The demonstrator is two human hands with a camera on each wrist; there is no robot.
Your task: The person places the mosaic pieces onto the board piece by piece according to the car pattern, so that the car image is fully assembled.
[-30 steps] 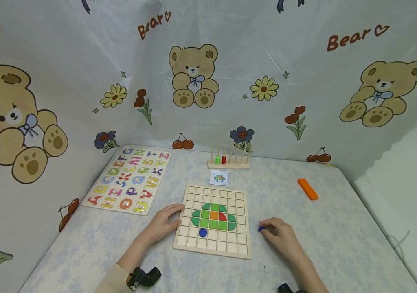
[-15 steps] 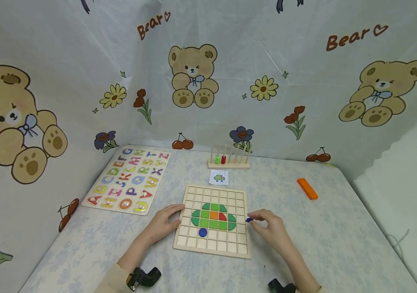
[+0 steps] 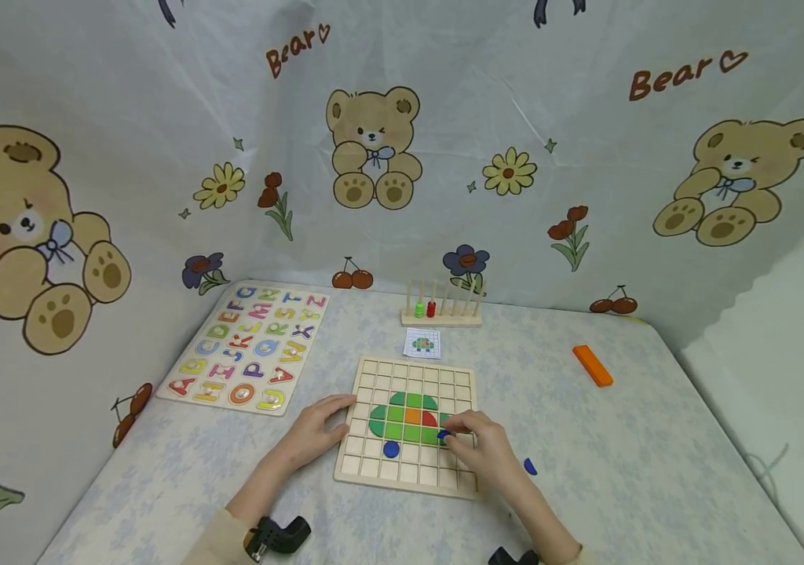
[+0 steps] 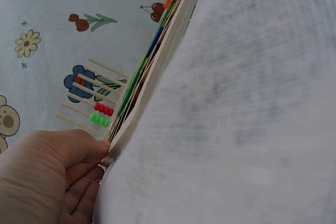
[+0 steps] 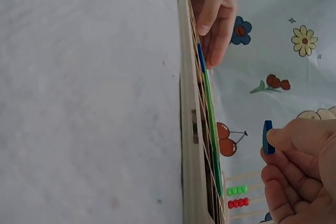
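In the head view my right hand [image 3: 483,449] pinches a small blue half-round tile [image 3: 443,434] above the right part of the wooden grid board [image 3: 374,473]. The right wrist view shows this tile [image 5: 268,137] edge-on between thumb and fingers. My left hand [image 3: 313,428] rests its fingertips against the board's left edge. Green, orange and red tiles form a rounded shape [image 3: 411,431] in the grid; its right end is partly hidden by my right hand. A blue round [image 3: 391,449] sits just below it. Another blue half-round tile [image 3: 530,466] lies on the table, right of the board.
Behind the board lies a pattern card [image 3: 422,343], with a wooden peg stand [image 3: 442,318] holding green and red beads beyond it. An alphabet puzzle board [image 3: 239,345] is at the left, an orange block [image 3: 593,366] at the right. A bear-print cloth [image 3: 444,102] hangs behind.
My right hand has carried the blue tile leftward from the table to over the board. The other blue half-round tile has come into view on the table. My left hand has stayed put.
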